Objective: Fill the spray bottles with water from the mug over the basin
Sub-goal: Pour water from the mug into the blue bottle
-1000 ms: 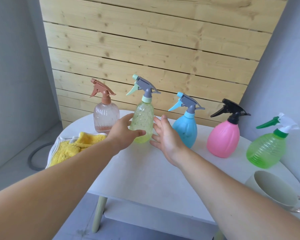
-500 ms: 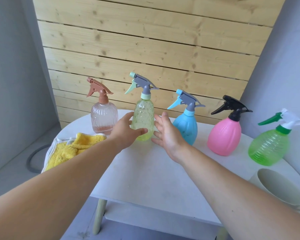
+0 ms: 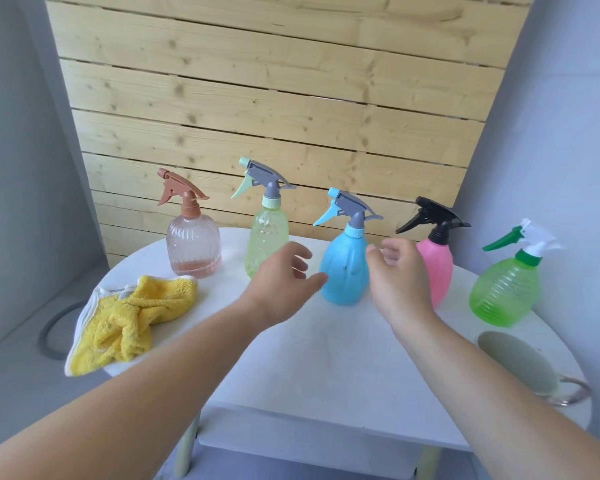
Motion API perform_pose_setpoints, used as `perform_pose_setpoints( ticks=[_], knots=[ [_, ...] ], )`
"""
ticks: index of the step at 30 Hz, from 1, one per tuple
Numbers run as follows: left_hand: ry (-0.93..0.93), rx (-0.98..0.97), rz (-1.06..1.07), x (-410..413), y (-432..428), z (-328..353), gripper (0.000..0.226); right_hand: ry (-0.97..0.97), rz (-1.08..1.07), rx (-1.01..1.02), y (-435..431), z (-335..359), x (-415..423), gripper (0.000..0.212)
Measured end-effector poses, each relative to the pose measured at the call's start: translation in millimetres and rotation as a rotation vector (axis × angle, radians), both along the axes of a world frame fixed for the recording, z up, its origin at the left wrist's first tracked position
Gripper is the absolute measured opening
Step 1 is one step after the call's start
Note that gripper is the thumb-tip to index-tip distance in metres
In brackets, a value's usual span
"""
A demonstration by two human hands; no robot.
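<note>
1. Your left hand and right hand flank the blue spray bottle. The fingers are loosely curled and hold nothing. The left thumb is right at the bottle's side; it's blurred, so I can't tell if it touches.
2. The blue bottle stands upright on the white table, in the middle of a row of five. The yellow-green bottle and ribbed clear bottle are to its left, the pink bottle and green bottle to its right. All the trigger heads are on.
3. The step looks like picking up the blue one. Hold the body low with your left hand and put the right on the collar to unscrew.
4. The neighbours are close, so lift straight up. The pink bottle is just behind your right hand.
5. The mug is at the table's near right edge; I can't tell if it holds water. No basin is in view, so locate it before pouring.
6. The yellow cloth at the left edge is handy for drips.
</note>
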State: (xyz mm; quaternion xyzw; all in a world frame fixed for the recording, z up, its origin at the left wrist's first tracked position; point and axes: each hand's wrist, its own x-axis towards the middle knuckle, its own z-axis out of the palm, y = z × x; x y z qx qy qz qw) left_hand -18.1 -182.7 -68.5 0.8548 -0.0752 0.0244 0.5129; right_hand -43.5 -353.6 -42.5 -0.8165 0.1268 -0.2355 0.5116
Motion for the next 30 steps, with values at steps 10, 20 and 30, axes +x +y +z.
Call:
perform_pose_setpoints(
  ticks=[10,20,30],
  knots=[
    [-0.001,0.141,-0.107,19.1,-42.9,-11.5,0.089,0.101,0.141,0.092,9.7,5.8,22.0,0.034],
    [-0.187,-0.023,-0.087,-52.5,-27.6,-5.6,0.106,-0.031,0.176,0.274,15.7,19.0,-38.2,0.015],
    [-0.215,0.272,-0.064,-159.5,-10.8,14.2,0.106,-0.022,0.226,0.412,6.9,25.8,-128.3,0.043]
  ],
)
